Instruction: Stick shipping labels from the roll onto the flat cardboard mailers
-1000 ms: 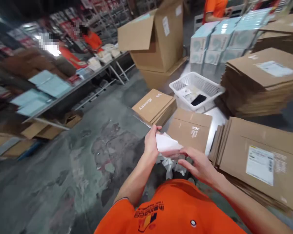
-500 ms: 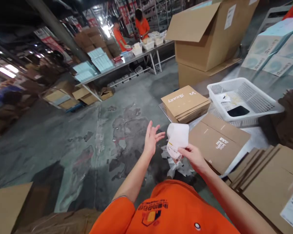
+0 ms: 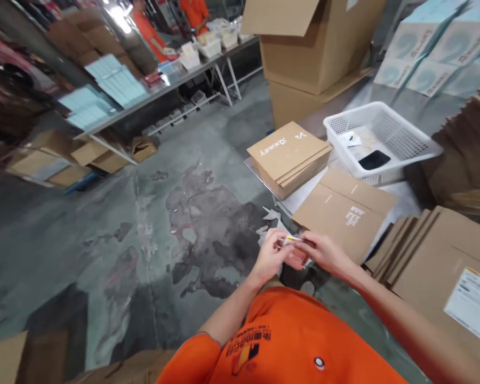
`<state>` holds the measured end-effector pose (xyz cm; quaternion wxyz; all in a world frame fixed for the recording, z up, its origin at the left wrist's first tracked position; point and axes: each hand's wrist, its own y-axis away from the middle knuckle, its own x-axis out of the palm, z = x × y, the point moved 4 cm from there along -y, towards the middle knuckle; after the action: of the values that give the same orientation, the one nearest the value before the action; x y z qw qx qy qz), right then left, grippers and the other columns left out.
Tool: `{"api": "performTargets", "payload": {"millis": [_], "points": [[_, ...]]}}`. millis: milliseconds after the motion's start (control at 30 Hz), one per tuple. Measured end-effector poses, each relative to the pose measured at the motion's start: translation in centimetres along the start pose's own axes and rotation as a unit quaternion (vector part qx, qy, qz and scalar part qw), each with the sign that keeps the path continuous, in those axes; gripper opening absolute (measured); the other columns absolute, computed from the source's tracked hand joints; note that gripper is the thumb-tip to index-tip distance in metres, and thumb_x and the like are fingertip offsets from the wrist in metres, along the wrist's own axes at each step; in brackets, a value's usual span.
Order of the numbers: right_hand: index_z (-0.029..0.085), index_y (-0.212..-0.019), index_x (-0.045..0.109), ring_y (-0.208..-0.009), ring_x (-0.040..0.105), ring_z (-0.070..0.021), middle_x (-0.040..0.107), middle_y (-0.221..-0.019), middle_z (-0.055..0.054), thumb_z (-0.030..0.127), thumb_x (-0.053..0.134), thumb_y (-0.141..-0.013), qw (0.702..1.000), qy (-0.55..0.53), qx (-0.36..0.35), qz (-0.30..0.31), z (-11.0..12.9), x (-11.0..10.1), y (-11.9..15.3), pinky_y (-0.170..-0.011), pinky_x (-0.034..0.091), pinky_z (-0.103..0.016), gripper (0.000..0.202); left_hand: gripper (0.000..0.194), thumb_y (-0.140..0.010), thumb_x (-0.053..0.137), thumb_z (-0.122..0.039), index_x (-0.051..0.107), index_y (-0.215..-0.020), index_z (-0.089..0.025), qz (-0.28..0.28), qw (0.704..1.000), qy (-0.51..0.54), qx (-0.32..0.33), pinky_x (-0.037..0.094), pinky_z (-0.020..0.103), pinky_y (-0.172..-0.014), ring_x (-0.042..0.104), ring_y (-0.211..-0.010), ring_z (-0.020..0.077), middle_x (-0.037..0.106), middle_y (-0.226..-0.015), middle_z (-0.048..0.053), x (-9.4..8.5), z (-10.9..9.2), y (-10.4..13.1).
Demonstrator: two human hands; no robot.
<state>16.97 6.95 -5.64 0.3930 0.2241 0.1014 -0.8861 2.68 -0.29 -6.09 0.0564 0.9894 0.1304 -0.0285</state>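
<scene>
In front of my waist, both hands are closed on a small folded label sheet [image 3: 297,260], white with a yellow mark at its top and a pinkish lower part. My left hand [image 3: 270,258] pinches its left side, while the fingers of my right hand [image 3: 323,253] grip the upper right. Much of the sheet is covered by my fingers. Close beyond my right hand lies a flat brown carton [image 3: 344,205] with white print on the worktable. Scraps of pale paper [image 3: 272,216] show below the table edge.
A stack of printed cartons [image 3: 290,152] sits at the table corner, beside a white basket [image 3: 414,154] holding a black phone [image 3: 374,160]. More flat cartons [image 3: 428,256], one with a shipping label, lean at right. Large boxes [image 3: 300,58] stand behind; two people work at a far table.
My left hand, spread and apart before, has come in and taken hold of the label sheet. Both hands are now together, with the sheet lower and more folded. My view has tilted down.
</scene>
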Motion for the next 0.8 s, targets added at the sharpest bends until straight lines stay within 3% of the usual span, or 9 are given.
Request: {"api": "performTargets", "payload": {"millis": [100, 200, 300, 400, 500, 567, 633, 733, 800], "points": [[0.019, -0.075, 0.064, -0.062, 0.058, -0.0155, 0.064, -0.066, -0.001, 0.055, 0.046, -0.088, 0.996, -0.06, 0.06, -0.015, -1.1, -0.2, 1.3, -0.057, 0.043, -0.025, 0.042, 0.04, -0.068, 0.074, -0.037, 0.065, -0.101, -0.017, 0.08, 0.991, 0.062, -0.083, 0.045, 0.027, -0.066, 0.056, -0.069, 0.015, 0.065, -0.084, 0.004, 2.1, 0.9, -0.7], [0.02, -0.078, 0.066, -0.064, 0.06, -0.0168, 0.067, -0.068, -0.002, 0.055, 0.047, -0.088, 0.996, -0.027, 0.078, -0.045, -1.7, -0.9, 2.9, -0.057, 0.044, -0.026, 0.041, 0.029, -0.066, 0.074, -0.041, 0.061, -0.07, -0.015, 0.114, 0.987, 0.038, -0.102, 0.04, 0.025, -0.06, 0.05, -0.06, 0.012, 0.058, -0.063, 0.0, 3.8, 1.6, -1.7], [0.022, -0.081, 0.067, -0.063, 0.06, -0.0175, 0.068, -0.071, -0.004, 0.051, 0.046, -0.09, 0.991, 0.054, 0.087, -0.084, -2.6, -1.6, 4.6, -0.058, 0.043, -0.027, 0.037, 0.038, -0.064, 0.074, -0.045, 0.053, -0.053, -0.016, 0.126, 0.986, -0.01, -0.106, 0.035, 0.024, -0.055, 0.044, -0.055, 0.0101, 0.051, -0.053, -0.003, 5.0, 2.9, -2.6], [0.022, -0.077, 0.066, -0.062, 0.059, -0.0173, 0.067, -0.069, -0.004, 0.047, 0.046, -0.09, 0.986, 0.094, 0.097, -0.097, -4.6, -2.7, 5.1, -0.057, 0.042, -0.027, 0.035, 0.042, -0.063, 0.074, -0.05, 0.053, -0.05, -0.016, 0.15, 0.979, -0.025, -0.136, 0.032, 0.023, -0.051, 0.042, -0.053, 0.0091, 0.047, -0.05, -0.004, 6.0, 5.5, -3.0], [0.02, -0.079, 0.066, -0.068, 0.061, -0.0186, 0.068, -0.073, -0.005, 0.044, 0.045, -0.091, 0.973, 0.112, 0.12, -0.162, -8.6, -6.1, 3.4, -0.062, 0.044, -0.028, 0.033, 0.039, -0.059, 0.077, -0.049, 0.063, -0.063, -0.012, 0.174, 0.961, -0.006, -0.216, 0.038, 0.022, -0.051, 0.048, -0.054, 0.0104, 0.056, -0.055, -0.002, 6.6, 9.1, -3.2], [0.019, -0.087, 0.067, -0.076, 0.062, -0.0214, 0.07, -0.082, -0.008, 0.043, 0.048, -0.09, 0.952, 0.165, 0.146, -0.212, -11.6, -9.0, 1.3, -0.067, 0.045, -0.031, 0.031, 0.042, -0.056, 0.08, -0.044, 0.069, -0.078, -0.01, 0.17, 0.947, 0.004, -0.272, 0.044, 0.024, -0.053, 0.055, -0.057, 0.0133, 0.065, -0.065, 0.002, 6.7, 11.3, -3.3], [0.018, -0.098, 0.067, -0.086, 0.062, -0.026, 0.069, -0.096, -0.011, 0.043, 0.055, -0.086, 0.93, 0.256, 0.171, -0.202, -14.1, -11.1, -1.0, -0.074, 0.046, -0.035, 0.031, 0.045, -0.057, 0.079, -0.041, 0.07, -0.089, -0.01, 0.158, 0.94, 0.008, -0.303, 0.049, 0.027, -0.056, 0.061, -0.062, 0.017, 0.07, -0.074, 0.006, 6.3, 13.1, -3.1], [0.019, -0.118, 0.063, -0.099, 0.057, -0.0339, 0.065, -0.11, -0.016, 0.047, 0.065, -0.08, 0.898, 0.358, 0.201, -0.157, -16.2, -12.2, -2.9, -0.083, 0.044, -0.045, 0.047, 0.038, -0.059, 0.079, -0.039, 0.071, -0.081, -0.009, 0.138, 0.94, -0.025, -0.313, 0.051, 0.031, -0.06, 0.064, -0.065, 0.0209, 0.071, -0.073, 0.008, 4.4, 15.1, -1.6], [0.018, -0.133, 0.053, -0.104, 0.055, -0.0369, 0.062, -0.116, -0.02, 0.049, 0.063, -0.081, 0.879, 0.374, 0.227, -0.187, -16.4, -12.0, -2.9, -0.088, 0.041, -0.051, 0.061, 0.038, -0.061, 0.078, -0.043, 0.07, -0.073, -0.008, 0.13, 0.937, -0.041, -0.321, 0.052, 0.033, -0.062, 0.065, -0.064, 0.0224, 0.07, -0.068, 0.01, 2.3, 16.0, 0.0]]}}
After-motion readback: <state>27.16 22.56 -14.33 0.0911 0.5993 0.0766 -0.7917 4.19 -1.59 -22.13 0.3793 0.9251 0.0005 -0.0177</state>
